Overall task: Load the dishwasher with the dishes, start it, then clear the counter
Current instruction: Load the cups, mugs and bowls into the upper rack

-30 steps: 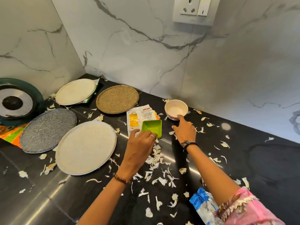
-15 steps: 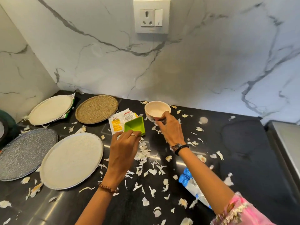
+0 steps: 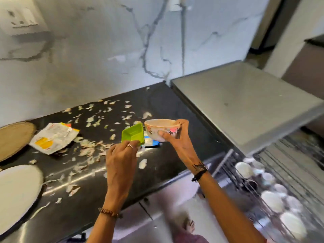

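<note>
Right hand [image 3: 177, 137] grips the small white bowl [image 3: 160, 128] by its rim and side, held clear above the black counter [image 3: 166, 106], while the left hand [image 3: 121, 155] pinches the green dish [image 3: 133, 133] just beside it at nine o'clock. To load well, I judge both should travel level toward the open dishwasher rack [image 3: 273, 186] at four o'clock. Each should go into a free slot, clear of the white cups already there.

Two dishes held above a littered black counter [image 3: 166, 109]

The left hand [image 3: 121, 160] pinches a square green plastic dish [image 3: 133, 134]; the right hand [image 3: 177, 139] grips a floral white ceramic bowl [image 3: 158, 128].
</note>
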